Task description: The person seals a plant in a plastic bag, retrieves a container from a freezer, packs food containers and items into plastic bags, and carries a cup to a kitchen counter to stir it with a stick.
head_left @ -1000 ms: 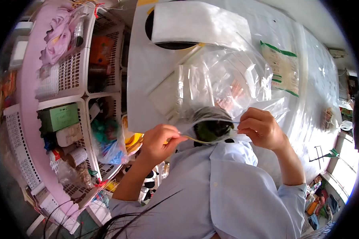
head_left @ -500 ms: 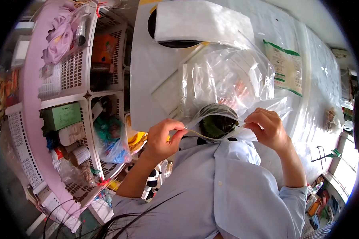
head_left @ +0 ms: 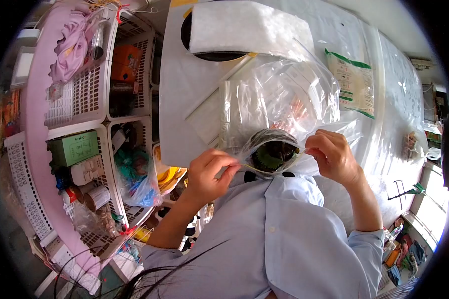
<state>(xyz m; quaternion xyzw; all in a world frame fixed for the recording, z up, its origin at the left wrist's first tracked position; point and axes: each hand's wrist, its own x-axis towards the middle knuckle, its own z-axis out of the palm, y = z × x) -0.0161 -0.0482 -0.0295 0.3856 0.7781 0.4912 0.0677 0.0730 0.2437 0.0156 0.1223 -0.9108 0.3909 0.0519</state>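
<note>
Close to my body, my left hand [head_left: 209, 174] pinches the left edge of a clear plastic bag [head_left: 249, 149] between thumb and fingertips. The right edge of the same bag is pinched by my right hand [head_left: 332, 155]. A thin yellowish line runs along its mouth, which gapes towards me. Inside lies a dark green leaf-like thing [head_left: 270, 158] with a toothed edge; its kind is not certain. Just beyond, a larger clear plastic bag [head_left: 284, 89] lies crumpled on the white table, with something pinkish showing in it.
A white cloth-like sheet [head_left: 249, 27] covers part of a black round thing [head_left: 187, 35] at the back. A green-and-white packet [head_left: 353, 82] lies to the right. White plastic baskets [head_left: 77, 104] with a green box [head_left: 75, 148] and bagged items stand on the left.
My left hand has shifted slightly right and its fingers have closed in more. The bag's mouth is a little narrower. The view has moved slightly.
</note>
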